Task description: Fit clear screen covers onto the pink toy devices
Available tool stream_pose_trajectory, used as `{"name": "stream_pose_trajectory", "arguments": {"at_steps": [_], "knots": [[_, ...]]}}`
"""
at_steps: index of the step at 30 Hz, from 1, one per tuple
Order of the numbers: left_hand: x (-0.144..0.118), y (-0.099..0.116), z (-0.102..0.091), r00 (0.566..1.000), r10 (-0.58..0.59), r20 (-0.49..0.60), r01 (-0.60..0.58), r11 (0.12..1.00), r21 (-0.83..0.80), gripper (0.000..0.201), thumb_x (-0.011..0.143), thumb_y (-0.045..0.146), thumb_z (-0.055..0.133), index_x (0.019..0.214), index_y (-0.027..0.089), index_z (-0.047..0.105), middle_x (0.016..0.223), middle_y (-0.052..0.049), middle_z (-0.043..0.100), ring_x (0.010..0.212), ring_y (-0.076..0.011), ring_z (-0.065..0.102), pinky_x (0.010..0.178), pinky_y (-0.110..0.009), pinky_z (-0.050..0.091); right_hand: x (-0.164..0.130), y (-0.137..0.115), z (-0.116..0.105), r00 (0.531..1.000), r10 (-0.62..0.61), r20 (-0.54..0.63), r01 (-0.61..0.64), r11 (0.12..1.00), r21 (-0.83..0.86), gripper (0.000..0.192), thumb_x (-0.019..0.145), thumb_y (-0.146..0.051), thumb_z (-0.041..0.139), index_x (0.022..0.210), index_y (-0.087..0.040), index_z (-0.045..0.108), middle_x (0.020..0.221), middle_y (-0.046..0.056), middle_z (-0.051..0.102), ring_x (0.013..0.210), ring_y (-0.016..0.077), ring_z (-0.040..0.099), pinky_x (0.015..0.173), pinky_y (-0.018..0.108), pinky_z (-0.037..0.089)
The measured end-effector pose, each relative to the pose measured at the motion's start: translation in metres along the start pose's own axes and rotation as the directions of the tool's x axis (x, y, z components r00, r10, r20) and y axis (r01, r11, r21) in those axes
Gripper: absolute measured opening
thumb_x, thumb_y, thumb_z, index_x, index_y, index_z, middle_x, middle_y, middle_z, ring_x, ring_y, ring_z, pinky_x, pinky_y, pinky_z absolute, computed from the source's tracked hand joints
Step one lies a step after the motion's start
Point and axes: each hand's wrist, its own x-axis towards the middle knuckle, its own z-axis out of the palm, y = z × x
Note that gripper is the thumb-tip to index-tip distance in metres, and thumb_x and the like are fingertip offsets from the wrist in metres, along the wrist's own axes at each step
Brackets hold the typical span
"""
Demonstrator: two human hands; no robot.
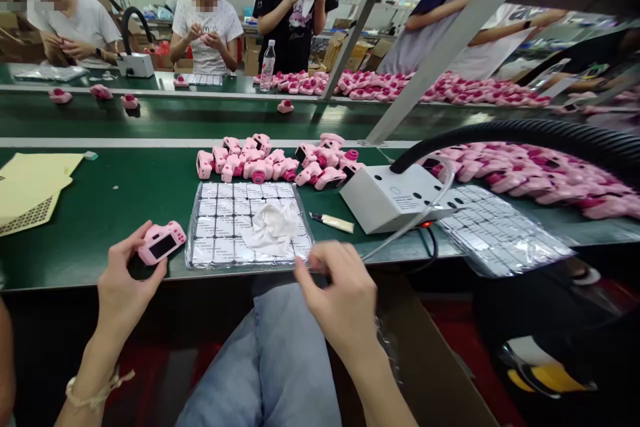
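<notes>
My left hand (125, 277) holds a small pink toy camera (161, 242) near the front edge of the green bench, its dark screen facing up. My right hand (337, 290) has its fingers pinched at the front right corner of a clear tray (215, 227) of small white square parts; whether it holds one I cannot tell. A crumpled white cloth (273, 227) lies on the tray. Behind the tray sits a pile of pink toy cameras (280, 163).
A white box device (387, 197) with a black hose stands to the right, a second tray of white parts (500, 230) beside it. A small brush (331, 221), yellow sheets (35, 187) at left, a conveyor belt (200, 117) and several people beyond.
</notes>
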Motion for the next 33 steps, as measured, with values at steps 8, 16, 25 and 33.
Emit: {"name": "stream_pose_trajectory", "arguments": {"at_steps": [8, 16, 25, 33], "knots": [[-0.014, 0.017, -0.007, 0.979, 0.199, -0.042, -0.195, 0.977, 0.091, 0.048, 0.094, 0.025, 0.083, 0.134, 0.026, 0.058, 0.166, -0.018, 0.059, 0.165, -0.0416, 0.046, 0.132, -0.061, 0.044, 0.086, 0.04, 0.044, 0.918, -0.027, 0.396, 0.068, 0.994, -0.088, 0.039, 0.091, 0.004, 0.05, 0.097, -0.021, 0.078, 0.1, 0.007, 0.082, 0.098, 0.0257, 0.072, 0.088, 0.036, 0.055], [-0.002, 0.069, 0.029, 0.866, 0.5, -0.003, -0.499, 0.865, 0.051, 0.06, 0.093, 0.006, 0.077, 0.148, 0.025, 0.062, 0.142, -0.013, 0.074, 0.147, -0.0352, 0.065, 0.129, -0.05, 0.05, 0.13, 0.047, 0.049, 0.936, 0.225, 0.271, -0.143, 0.946, -0.291, 0.027, 0.105, -0.022, 0.052, 0.107, -0.015, 0.078, 0.124, 0.021, 0.079, 0.122, 0.0387, 0.064, 0.106, 0.054, 0.048], [0.084, 0.094, 0.143, 0.836, 0.297, 0.461, -0.355, 0.934, 0.043, 0.043, 0.1, 0.007, 0.054, 0.141, 0.008, 0.065, 0.14, -0.025, 0.076, 0.143, -0.0419, 0.068, 0.12, -0.061, 0.055, 0.158, -0.002, 0.135, 0.746, 0.414, 0.521, -0.252, 0.901, -0.354, 0.013, 0.095, -0.028, 0.071, 0.091, -0.018, 0.079, 0.093, 0.011, 0.083, 0.09, 0.0274, 0.077, 0.069, 0.03, 0.043], [0.076, 0.073, 0.143, 0.866, 0.196, 0.46, -0.248, 0.967, 0.055, 0.045, 0.105, 0.016, 0.056, 0.149, 0.016, 0.057, 0.148, -0.021, 0.073, 0.143, -0.0358, 0.068, 0.116, -0.053, 0.059, 0.157, -0.01, 0.136, 0.809, 0.341, 0.479, -0.181, 0.919, -0.35, 0.02, 0.093, -0.029, 0.071, 0.097, -0.014, 0.082, 0.099, 0.018, 0.084, 0.098, 0.033, 0.076, 0.077, 0.033, 0.047]]}}
